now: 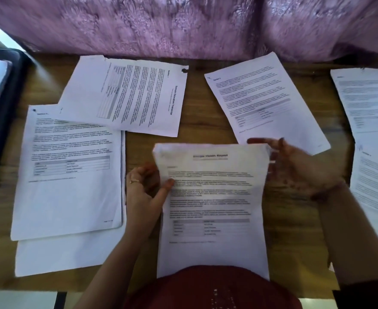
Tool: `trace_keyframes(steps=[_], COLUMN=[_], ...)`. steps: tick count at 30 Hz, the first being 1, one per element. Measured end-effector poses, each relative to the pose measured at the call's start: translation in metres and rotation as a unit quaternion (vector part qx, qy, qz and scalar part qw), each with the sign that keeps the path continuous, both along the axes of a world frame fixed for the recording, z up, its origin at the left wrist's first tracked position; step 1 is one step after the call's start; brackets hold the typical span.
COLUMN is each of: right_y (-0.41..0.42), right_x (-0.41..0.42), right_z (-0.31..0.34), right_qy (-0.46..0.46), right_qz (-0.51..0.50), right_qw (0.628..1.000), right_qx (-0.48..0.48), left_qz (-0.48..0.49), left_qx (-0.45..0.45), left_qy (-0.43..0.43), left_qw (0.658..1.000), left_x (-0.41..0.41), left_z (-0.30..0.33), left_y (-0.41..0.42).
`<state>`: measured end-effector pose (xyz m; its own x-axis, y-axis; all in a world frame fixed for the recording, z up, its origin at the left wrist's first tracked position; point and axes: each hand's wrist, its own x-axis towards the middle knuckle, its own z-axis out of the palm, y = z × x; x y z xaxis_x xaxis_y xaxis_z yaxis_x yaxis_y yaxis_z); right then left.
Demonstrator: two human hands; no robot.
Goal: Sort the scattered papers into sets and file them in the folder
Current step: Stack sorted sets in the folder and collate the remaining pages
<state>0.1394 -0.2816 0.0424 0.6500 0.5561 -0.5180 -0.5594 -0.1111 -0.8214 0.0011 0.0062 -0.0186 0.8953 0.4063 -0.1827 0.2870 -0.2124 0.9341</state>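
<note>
The health report sheet point(212, 208) is pinched at its left edge between thumb and curled fingers of the left hand point(142, 188). The right hand point(295, 166), fingers spread, touches its top right corner above the surface point(194, 130).

Single view, head-worn, wide-angle. Position: above the near edge of the wooden table point(197, 134), looking forward and steeply down. Range: close; the table fills most of the frame and its far edge bows with lens distortion. Beyond the table's far edge: pink patterned fabric point(161, 25), filling the top band. At the table's near edge, bottom centre: the wearer's red garment point(217, 288), directly beneath the lens. Both forearms enter from below the near edge and reach over the table's middle. Table's left and right ends are cut by the frame. Some motion blur throughout. No second view; nothing shared.
</note>
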Motion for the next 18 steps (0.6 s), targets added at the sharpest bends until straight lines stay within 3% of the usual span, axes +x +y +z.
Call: trace_keyframes(steps=[4, 8, 10, 14, 18], right_y=[0.013, 0.027, 0.038, 0.051, 0.053], right_x=[-0.048, -0.085, -0.099, -0.111, -0.103], right_z=[-0.025, -0.038, -0.04, -0.033, -0.006], right_qy=[-0.006, 0.005, -0.013, -0.089, -0.19], right_qz=[-0.087, -0.153, -0.188, -0.226, -0.244], right_qw=[0.994, 0.988, 0.982, 0.968, 0.951], right_qx=[-0.072, -0.029, -0.027, -0.057, 0.009], left_qz=[-0.013, -0.08, -0.068, 0.006, 0.02], left_qx=[0.024, 0.016, 0.007, -0.073, -0.117], left_qy=[0.076, 0.149, 0.153, 0.038, -0.141], left_qw=[0.997, 0.985, 0.986, 0.997, 0.983], left_x=[0.017, 0.022, 0.013, -0.007, -0.007], left_z=[0.003, 0.006, 0.01, 0.015, 0.042], left_y=[0.007, 0.003, -0.013, -0.038, -0.034])
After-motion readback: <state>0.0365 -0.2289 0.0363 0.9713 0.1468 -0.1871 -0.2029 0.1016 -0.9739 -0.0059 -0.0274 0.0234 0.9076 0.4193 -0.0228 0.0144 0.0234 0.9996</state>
